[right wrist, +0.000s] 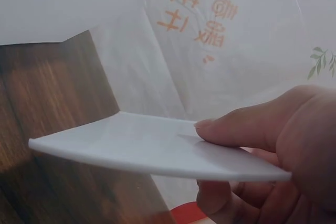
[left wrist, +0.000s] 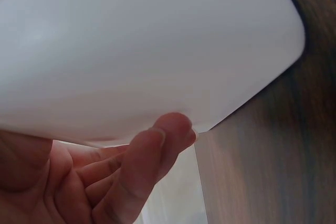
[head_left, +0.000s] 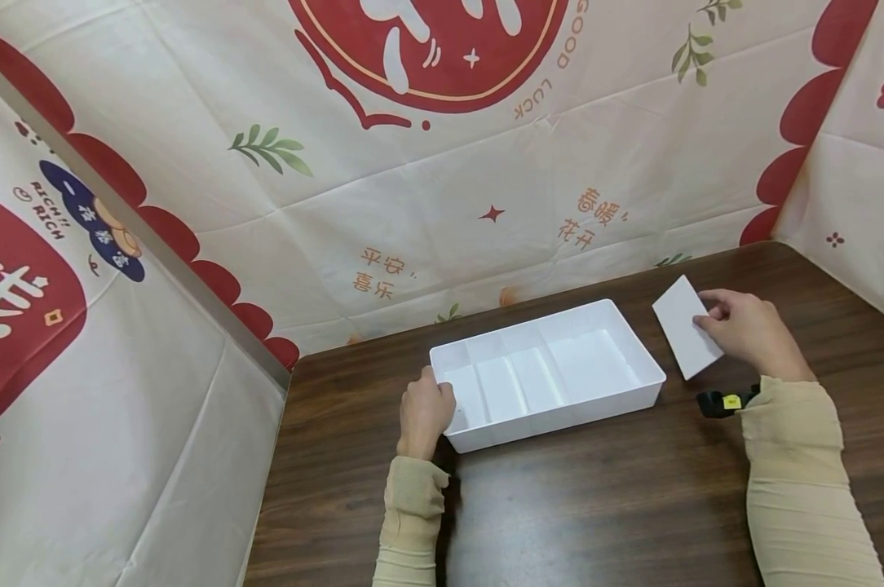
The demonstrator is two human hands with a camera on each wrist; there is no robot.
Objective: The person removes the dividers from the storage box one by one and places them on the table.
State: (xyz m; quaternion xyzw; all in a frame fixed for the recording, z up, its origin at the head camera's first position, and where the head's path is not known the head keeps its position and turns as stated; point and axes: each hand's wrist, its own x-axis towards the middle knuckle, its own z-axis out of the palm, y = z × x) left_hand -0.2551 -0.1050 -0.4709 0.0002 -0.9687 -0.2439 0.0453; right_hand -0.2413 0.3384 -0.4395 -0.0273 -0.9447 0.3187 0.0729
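The right hand (head_left: 750, 326) pinches a thin white panel (head_left: 682, 328) near one edge, thumb on one face and fingers beneath the other; the panel juts out to the left of the fingertips, tilted and apart from anything but that hand. Just below this hand, at the wrist, is a black device (head_left: 713, 405) with a yellow label, and behind it a beige sleeve (head_left: 802, 481).

The left hand (head_left: 423, 412) grips the near-left end of a white tray (head_left: 559, 421), its fingers bent over the rim. The tray stretches away to the right of this hand, its far end near the panel but not touching it; crosswise lines part its inside into sections, the widest farthest from the left hand.

Under both hands spreads a dark wood-grained desk (head_left: 559, 505). Beyond them hangs a pale printed cloth (head_left: 427, 204).
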